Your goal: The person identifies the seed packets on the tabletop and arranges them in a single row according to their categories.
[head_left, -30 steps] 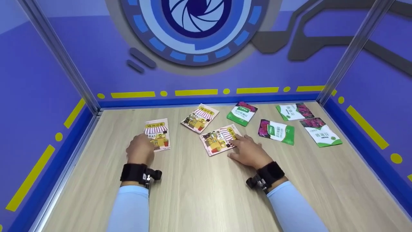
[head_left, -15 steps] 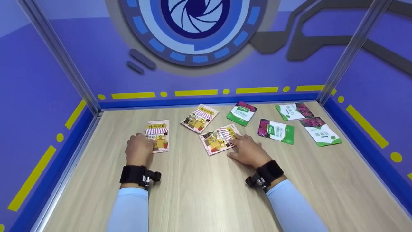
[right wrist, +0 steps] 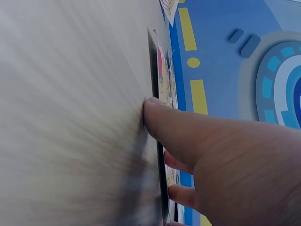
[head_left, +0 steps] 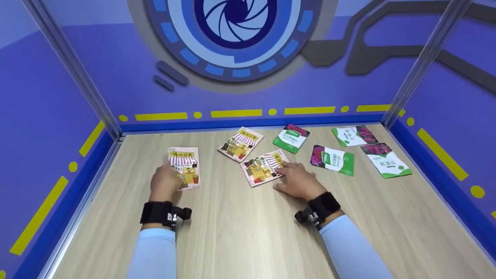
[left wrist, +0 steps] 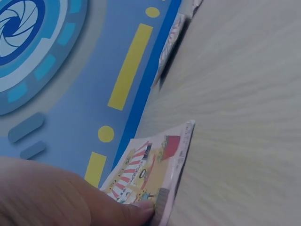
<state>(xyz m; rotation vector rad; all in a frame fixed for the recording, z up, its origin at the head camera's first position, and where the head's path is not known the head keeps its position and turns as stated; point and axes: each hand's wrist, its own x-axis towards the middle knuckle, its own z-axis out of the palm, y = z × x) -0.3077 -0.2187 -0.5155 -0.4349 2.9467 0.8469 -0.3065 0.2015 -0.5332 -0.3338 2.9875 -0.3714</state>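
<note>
Drawn slightly left and lower since the earlier frame, the 1st pink packet (head_left: pixel 186 166) is seen at centre left of the head view, gripped along its left edge by the left hand (head_left: pixel 164 181); no shift is noted among the other packets. In the left wrist view its face is pressed by the thumb (left wrist: pixel 141 211), while the rest of the curled fingers are hidden. The 2nd pink packet (head_left: pixel 261 169), just right of centre, is touched at its right end by the right hand (head_left: pixel 300 180), whose fingers are loosely spread, with nothing clasped. The 3rd pink packet (head_left: pixel 241 144) is left untouched above it, and 4 green packets (head_left: pixel 332 160) are scattered across the right half. Judged from the pose, the step in hand is the shifting of the 1st pink packet over the table (head_left: pixel 224 232). For the next move, a steady pinch would be called for on the left, lest the thin packet be creased, and only light pressure on the right.
</note>
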